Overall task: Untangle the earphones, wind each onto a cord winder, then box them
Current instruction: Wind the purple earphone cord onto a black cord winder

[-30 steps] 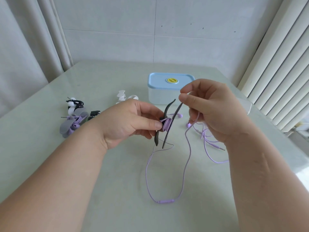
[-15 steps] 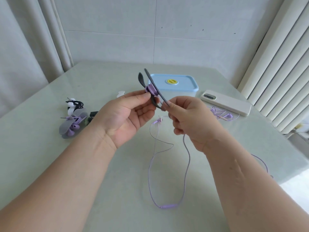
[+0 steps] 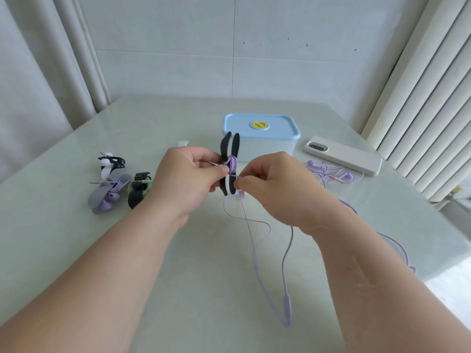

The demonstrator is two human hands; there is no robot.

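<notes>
Purple earphone cord (image 3: 287,308) is thin, light, floppy & prob. slippery; a few turns sit on the hub of the black cord winder (image 3: 235,146), held upright mid-table, the rest trailing near. Left hand (image 3: 188,182) pinches the hub, right hand (image 3: 275,189) pinches the cord beside it; best to grip close to the winder, taut, w/o tugging the buds. Closed blue box (image 3: 267,149) stands just beyond; wound winders (image 3: 109,197) lie left, a loose purple set (image 3: 328,174) & phone (image 3: 344,156) right.

hands (image 3: 229,184) gripping black winder (image 3: 230,163), lilac cord (image 3: 286,256)
</notes>
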